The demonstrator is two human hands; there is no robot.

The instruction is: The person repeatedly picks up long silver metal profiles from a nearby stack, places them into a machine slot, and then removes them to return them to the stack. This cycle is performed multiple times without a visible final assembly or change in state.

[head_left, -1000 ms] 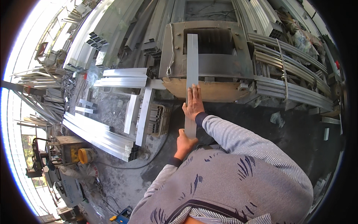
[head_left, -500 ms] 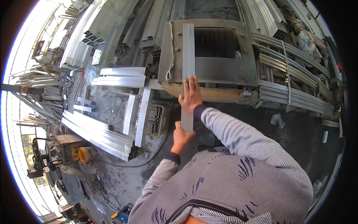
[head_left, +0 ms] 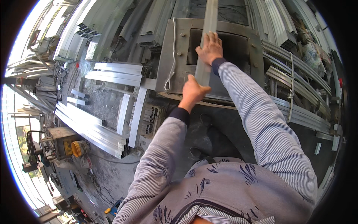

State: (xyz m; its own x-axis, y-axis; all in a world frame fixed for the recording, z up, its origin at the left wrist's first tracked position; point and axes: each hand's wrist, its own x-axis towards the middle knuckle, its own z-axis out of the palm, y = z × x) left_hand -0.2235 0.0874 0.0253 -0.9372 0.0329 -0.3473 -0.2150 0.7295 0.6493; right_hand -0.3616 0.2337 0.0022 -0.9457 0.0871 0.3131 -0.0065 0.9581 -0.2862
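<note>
Your right hand [head_left: 211,47] lies open, flat on the long metal strip [head_left: 207,44]. Your left hand [head_left: 193,92] grips the strip's near end, just below it, on the counter [head_left: 169,56].

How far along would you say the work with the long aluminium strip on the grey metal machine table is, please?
Done: the long flat silver aluminium strip lies lengthwise on the grey metal machine table, over its dark opening. In hand: the right hand presses flat on it, and the left hand grips its near end at the table's front edge. Left: no cut shows on it, and silver aluminium profiles lie stacked to the left.
</note>
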